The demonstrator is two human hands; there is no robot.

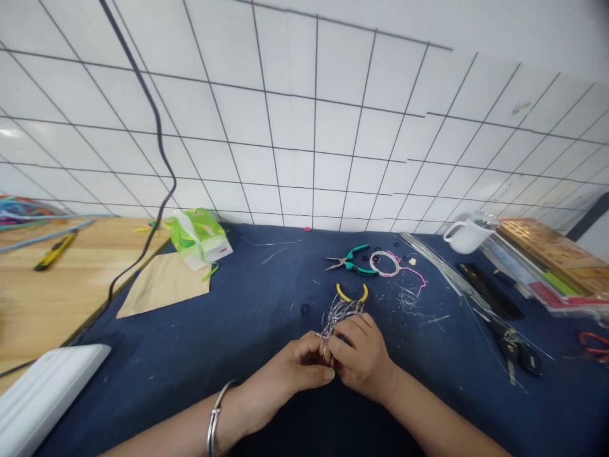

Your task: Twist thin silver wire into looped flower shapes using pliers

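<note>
A tangled bundle of thin silvery wire rises from between my two hands, low in the middle of the view. My left hand, with a silver bangle on its wrist, pinches the wire's lower end between thumb and fingers. Curled against it, my right hand grips the same wire from the right side. The fingertips meet, so the held end is partly hidden. Just beyond the bundle, two curved yellow handle-like pieces show; the rest of that tool is covered by the wire and my hand.
Teal-handled needle-nose pliers lie beyond my hands, beside a pale ring coil with pink cord. Wire offcuts are scattered rightward. Scissors, a white mug and stacked books stand right. A beige sheet lies left.
</note>
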